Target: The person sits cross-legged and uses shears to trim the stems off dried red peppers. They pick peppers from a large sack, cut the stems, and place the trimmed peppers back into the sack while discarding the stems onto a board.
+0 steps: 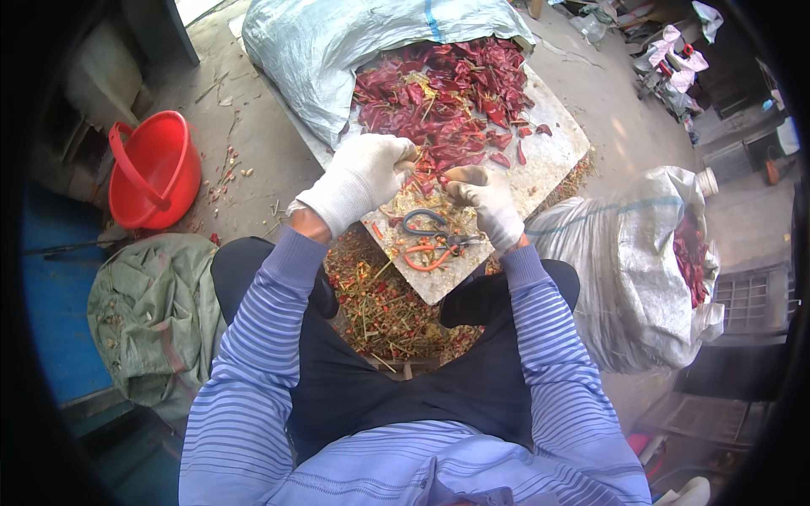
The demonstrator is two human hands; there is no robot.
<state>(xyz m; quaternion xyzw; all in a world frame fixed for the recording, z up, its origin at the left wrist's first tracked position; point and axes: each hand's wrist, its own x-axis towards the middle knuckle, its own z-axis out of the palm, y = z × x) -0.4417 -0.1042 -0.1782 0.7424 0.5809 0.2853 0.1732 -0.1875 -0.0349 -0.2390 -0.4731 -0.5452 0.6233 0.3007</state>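
Both my hands wear white work gloves and meet over the near end of a pale board (557, 142). My left hand (370, 174) has its fingers curled in; whether something small is between them is hidden. Thumb and fingers of my right hand (486, 199) pinch a small piece of dried red chilli (444, 182). Beyond them spreads a heap of dried red chilli pods (436, 95), spilling from a pale woven sack (304, 69). Below my hands, spring-type snips (428, 250) with one dark and one orange handle lie among yellow seeds.
A red plastic bucket (155, 174) stands on the floor at left, above a green woven sack (158, 322). Stems and chilli scraps (392, 310) cover the ground between my feet. At right stands a white woven sack (607, 272) with red chillies at its mouth.
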